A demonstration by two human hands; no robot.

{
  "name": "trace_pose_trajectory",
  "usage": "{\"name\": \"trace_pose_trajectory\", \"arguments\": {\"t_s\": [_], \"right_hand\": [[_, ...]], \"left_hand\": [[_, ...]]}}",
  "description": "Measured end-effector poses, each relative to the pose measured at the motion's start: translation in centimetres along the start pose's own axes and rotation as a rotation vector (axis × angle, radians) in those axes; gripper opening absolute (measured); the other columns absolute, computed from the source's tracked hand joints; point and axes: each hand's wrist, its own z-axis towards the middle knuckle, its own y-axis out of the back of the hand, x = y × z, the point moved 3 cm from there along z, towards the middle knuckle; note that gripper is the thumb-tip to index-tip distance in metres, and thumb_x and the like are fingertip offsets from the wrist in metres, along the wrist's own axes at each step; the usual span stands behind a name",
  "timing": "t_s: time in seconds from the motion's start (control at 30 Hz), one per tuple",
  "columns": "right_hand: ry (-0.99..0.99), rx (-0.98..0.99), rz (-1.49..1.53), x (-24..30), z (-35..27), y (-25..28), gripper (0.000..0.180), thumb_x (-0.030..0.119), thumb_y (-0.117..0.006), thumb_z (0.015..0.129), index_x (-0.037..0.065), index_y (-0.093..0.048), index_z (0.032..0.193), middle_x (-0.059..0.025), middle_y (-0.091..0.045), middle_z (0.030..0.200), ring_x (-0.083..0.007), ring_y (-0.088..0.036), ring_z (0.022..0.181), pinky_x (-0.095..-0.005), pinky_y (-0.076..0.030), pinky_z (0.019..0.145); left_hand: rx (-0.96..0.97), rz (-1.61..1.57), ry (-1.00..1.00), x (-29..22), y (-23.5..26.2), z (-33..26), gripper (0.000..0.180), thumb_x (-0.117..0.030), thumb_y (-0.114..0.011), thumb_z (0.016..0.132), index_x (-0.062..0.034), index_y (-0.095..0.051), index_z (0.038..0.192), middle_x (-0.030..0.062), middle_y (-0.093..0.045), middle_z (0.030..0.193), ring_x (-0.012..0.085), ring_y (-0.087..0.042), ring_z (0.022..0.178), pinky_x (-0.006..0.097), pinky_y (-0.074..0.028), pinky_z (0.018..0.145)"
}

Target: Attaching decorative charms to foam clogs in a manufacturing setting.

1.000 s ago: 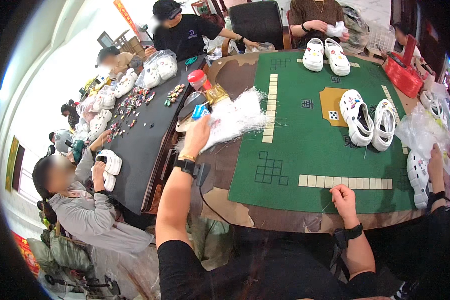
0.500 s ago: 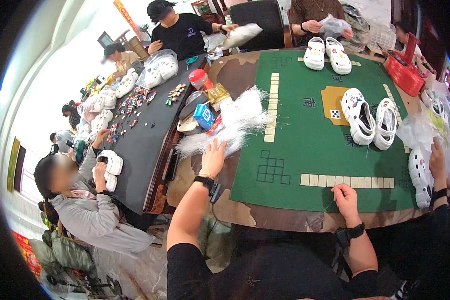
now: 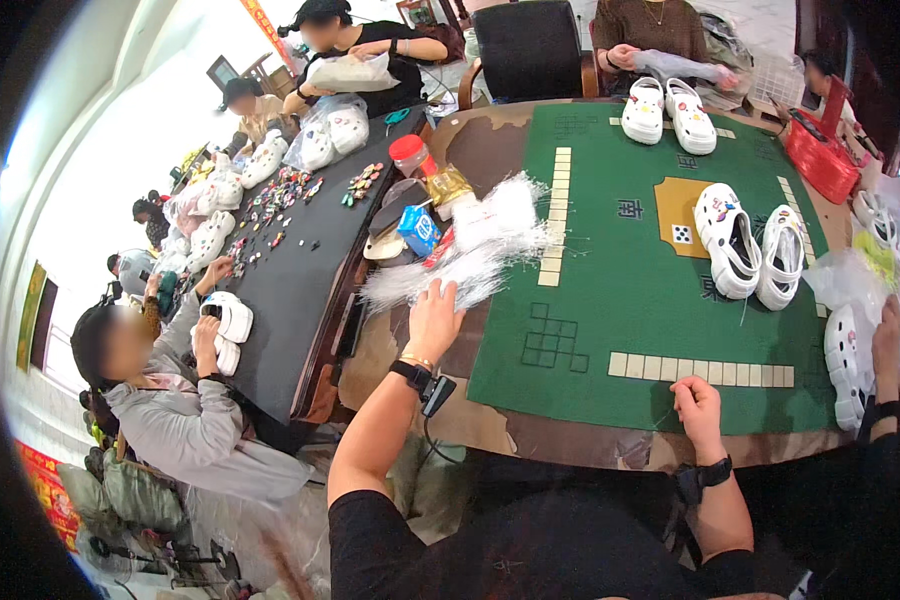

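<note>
Two hands work at the green mat (image 3: 660,300): my left hand (image 3: 433,318), fingers spread, rests on the white strand pile (image 3: 470,255) at the mat's left edge; my right hand (image 3: 698,405) is fisted at its near edge. I'd pinch few strands, lifting slowly

One view only, camera rode on my head, looked steeply down and forward over the green table (image 3: 660,300), my forearms rose from the lower edge, close on my left hand (image 3: 433,322), fisheye bent the far rim.
</note>
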Motion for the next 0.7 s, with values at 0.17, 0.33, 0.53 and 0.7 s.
{"name": "trace_pose_trajectory", "arguments": {"t_s": [0.17,0.33,0.53,0.7], "right_hand": [[0.004,-0.003,-0.013,-0.6,0.1,0.1,0.014,0.010,-0.057,0.093,0.002,-0.065,0.086,0.0021,-0.055,0.061,-0.0033,-0.046,0.051,-0.0208,-0.035,0.046],[0.010,0.001,0.021,-0.2,0.0,-0.2,0.015,0.012,-0.056,0.095,0.003,-0.063,0.086,0.0029,-0.054,0.061,-0.0027,-0.044,0.049,-0.0199,-0.033,0.044],[-0.021,0.004,0.013,0.2,-0.2,-0.2,0.015,0.012,-0.056,0.096,0.003,-0.063,0.086,0.0031,-0.054,0.061,-0.0022,-0.043,0.048,-0.0191,-0.033,0.044],[-0.030,0.021,0.030,0.2,0.1,-0.1,0.015,0.012,-0.056,0.095,0.003,-0.063,0.086,0.0030,-0.054,0.061,-0.0024,-0.043,0.048,-0.0191,-0.033,0.044]], "left_hand": [[-0.261,-0.155,0.049,0.7,2.1,1.9,0.068,-0.031,-0.072,0.082,-0.0004,-0.044,0.135,0.0215,-0.051,0.133,0.0380,-0.050,0.120,0.047,-0.043,0.100],[-0.089,-0.150,0.104,2.5,-3.2,3.2,0.081,-0.050,-0.065,0.085,-0.0041,-0.036,0.145,0.0199,-0.039,0.149,0.0388,-0.035,0.138,0.049,-0.032,0.111],[0.022,-0.183,0.071,2.3,-5.0,1.6,0.081,-0.058,-0.056,0.087,-0.0061,-0.036,0.146,0.0198,-0.032,0.153,0.0401,-0.030,0.141,0.057,-0.026,0.112],[-0.076,-0.434,0.149,10.0,-3.1,2.4,0.073,-0.033,-0.064,0.085,-0.0071,-0.035,0.146,0.0186,-0.034,0.152,0.0346,-0.031,0.142,0.056,-0.029,0.111]]}}
